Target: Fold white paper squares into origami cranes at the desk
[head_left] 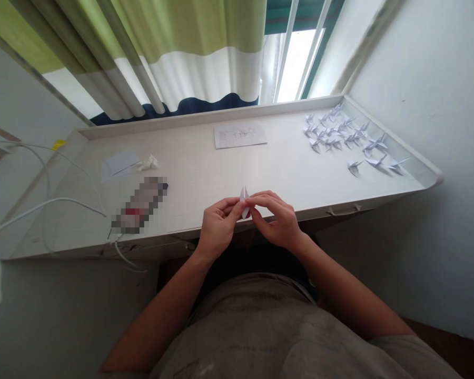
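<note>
Closely paired, the left hand (219, 226) and right hand (275, 221) pinch a narrow folded white paper (244, 202) between their fingertips, above the tabletop (197, 163); even pressure keeps the folds aligned. Paper cranes (334, 131) lie beyond, rightward.
</note>
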